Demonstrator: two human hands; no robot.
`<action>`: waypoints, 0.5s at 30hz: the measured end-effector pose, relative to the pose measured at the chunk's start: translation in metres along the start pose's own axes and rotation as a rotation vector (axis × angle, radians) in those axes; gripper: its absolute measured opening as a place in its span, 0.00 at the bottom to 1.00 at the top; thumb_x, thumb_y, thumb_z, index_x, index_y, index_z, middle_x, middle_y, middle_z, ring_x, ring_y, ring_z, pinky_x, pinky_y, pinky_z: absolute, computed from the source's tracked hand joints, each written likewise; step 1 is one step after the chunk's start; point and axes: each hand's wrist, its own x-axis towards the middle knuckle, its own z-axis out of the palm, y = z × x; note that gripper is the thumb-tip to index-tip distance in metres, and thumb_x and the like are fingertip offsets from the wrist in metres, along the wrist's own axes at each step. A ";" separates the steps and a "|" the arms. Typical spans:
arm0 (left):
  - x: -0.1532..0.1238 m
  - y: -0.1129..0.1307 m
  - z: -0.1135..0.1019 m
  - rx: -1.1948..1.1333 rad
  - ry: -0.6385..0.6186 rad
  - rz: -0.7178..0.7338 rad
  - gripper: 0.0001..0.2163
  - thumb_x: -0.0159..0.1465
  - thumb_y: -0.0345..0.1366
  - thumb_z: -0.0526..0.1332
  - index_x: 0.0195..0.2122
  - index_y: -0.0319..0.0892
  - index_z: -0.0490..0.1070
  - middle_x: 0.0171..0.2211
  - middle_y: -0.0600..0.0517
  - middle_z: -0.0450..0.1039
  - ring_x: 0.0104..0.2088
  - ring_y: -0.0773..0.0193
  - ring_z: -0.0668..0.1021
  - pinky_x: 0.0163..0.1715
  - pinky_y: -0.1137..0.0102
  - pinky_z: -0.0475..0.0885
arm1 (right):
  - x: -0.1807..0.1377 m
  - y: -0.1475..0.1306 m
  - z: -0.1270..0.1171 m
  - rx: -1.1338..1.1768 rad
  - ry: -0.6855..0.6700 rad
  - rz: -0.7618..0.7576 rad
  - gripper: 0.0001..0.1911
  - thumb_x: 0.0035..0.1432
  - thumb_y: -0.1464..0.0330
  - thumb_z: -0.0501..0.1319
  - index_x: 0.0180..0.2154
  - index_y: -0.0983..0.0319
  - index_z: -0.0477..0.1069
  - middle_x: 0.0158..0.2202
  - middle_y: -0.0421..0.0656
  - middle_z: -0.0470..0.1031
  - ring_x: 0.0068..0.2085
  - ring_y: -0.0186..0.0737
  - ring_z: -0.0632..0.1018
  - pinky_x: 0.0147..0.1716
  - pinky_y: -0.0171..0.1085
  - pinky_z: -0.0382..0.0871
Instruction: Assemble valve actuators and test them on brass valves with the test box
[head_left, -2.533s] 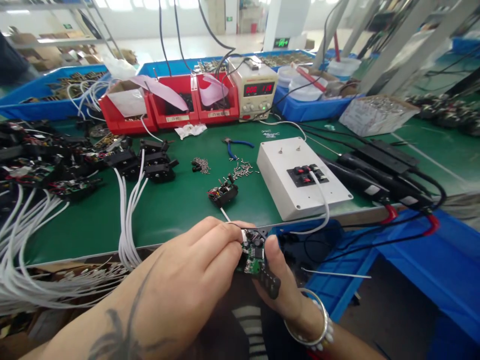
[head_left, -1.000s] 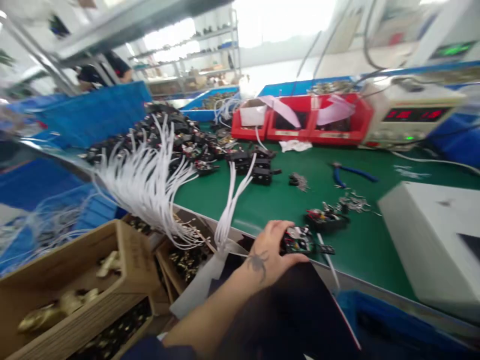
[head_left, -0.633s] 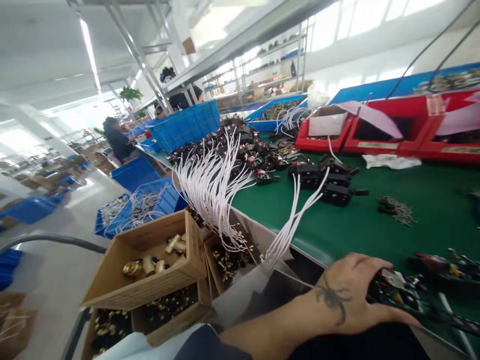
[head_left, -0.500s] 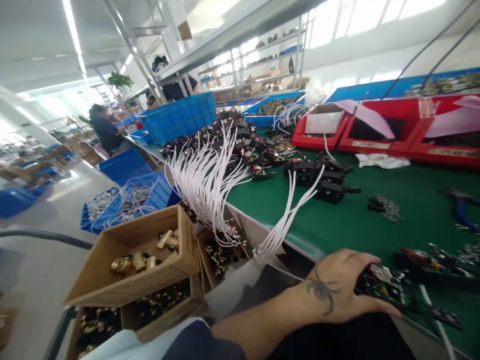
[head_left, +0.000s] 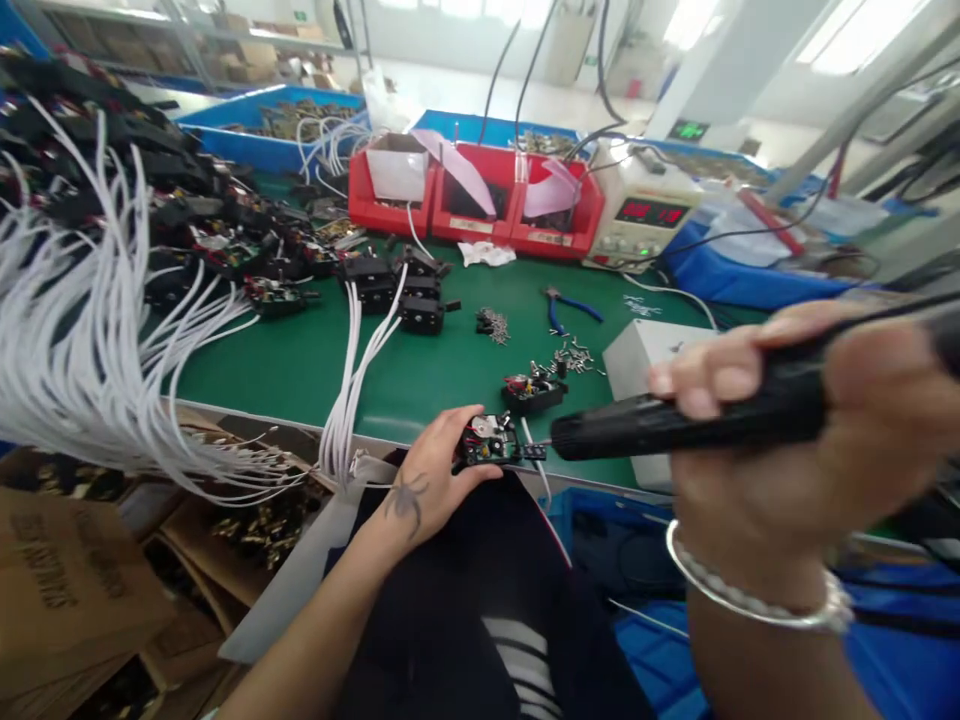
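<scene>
right up close on the right, here's the right hand [head_left: 780,480], clamped around a fat black electric screwdriver [head_left: 637,428], its nose pointing left. that one looks stiff and fairly weighty, so a full wrap around the barrel suits it.

over to the left, the left hand [head_left: 431,475] has thumb and fingers closed on the left side of a circuit-board unit [head_left: 491,445], right at the near edge of the green worktop [head_left: 420,380]; whether it rests there or is held just above, i can't tell. light, i'd judge, with a stiff black shell but fragile parts and thin wires on top: best gripped by the shell's sides, clear of the board. a black strip [head_left: 534,452] juts out to its right, and the driver's thin bit is right by it, contact unclear.

a touch farther, a second unit [head_left: 532,393] sits on the worktop, loose screws [head_left: 574,357] just beyond, and a pale box [head_left: 622,370] to the right. farther left, white cables [head_left: 360,370] trail from black housings [head_left: 420,312] over the near edge. past those, blue-handled pliers [head_left: 579,308], then red bins [head_left: 480,232] beside a power supply [head_left: 634,240] with red digits glowing.
</scene>
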 end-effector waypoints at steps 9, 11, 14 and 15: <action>0.001 -0.002 0.001 0.039 0.012 0.020 0.27 0.61 0.33 0.72 0.60 0.40 0.66 0.56 0.42 0.74 0.56 0.53 0.78 0.55 0.59 0.76 | -0.005 0.030 0.018 0.042 -0.145 0.067 0.13 0.63 0.64 0.68 0.30 0.62 0.69 0.22 0.34 0.67 0.22 0.29 0.72 0.27 0.32 0.71; 0.000 -0.001 0.001 0.046 0.014 0.026 0.27 0.61 0.33 0.72 0.60 0.41 0.66 0.56 0.42 0.74 0.57 0.53 0.78 0.56 0.59 0.75 | -0.004 0.030 0.017 0.033 -0.155 0.060 0.13 0.63 0.64 0.68 0.30 0.61 0.68 0.22 0.34 0.67 0.22 0.29 0.71 0.26 0.32 0.71; 0.000 0.000 0.001 0.056 0.017 0.033 0.27 0.61 0.34 0.72 0.60 0.42 0.66 0.56 0.43 0.74 0.57 0.53 0.78 0.56 0.59 0.75 | -0.004 0.028 0.019 0.015 -0.155 0.074 0.13 0.63 0.64 0.68 0.30 0.60 0.68 0.22 0.34 0.66 0.22 0.29 0.71 0.27 0.33 0.71; 0.000 0.000 0.000 0.059 0.018 0.034 0.27 0.61 0.34 0.72 0.60 0.42 0.66 0.56 0.43 0.75 0.57 0.53 0.78 0.56 0.59 0.75 | -0.004 0.027 0.019 0.007 -0.151 0.082 0.13 0.63 0.64 0.68 0.30 0.60 0.68 0.22 0.34 0.66 0.22 0.29 0.71 0.27 0.33 0.71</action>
